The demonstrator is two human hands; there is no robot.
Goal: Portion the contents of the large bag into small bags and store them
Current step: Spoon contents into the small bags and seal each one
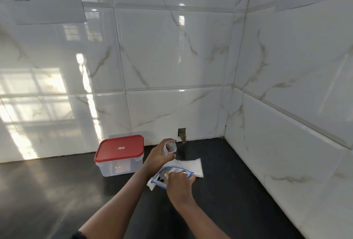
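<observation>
A clear zip bag with a blue seal [172, 175] lies on the dark counter [219, 191], on top of flat white bags [194, 165]. My right hand [179, 183] pinches the blue-edged mouth of that bag and holds it open; something dark and small shows inside. My left hand [159, 155] grips a small clear cup [170, 147], tilted on its side just above and behind the bag, its open end facing me. What the cup holds is too unclear to tell.
A clear plastic box with a red lid [119, 154] stands shut to the left of my hands, near the back wall. White marble-look tiled walls meet in a corner at the right. A small hole [181, 133] is cut in the tile behind the cup.
</observation>
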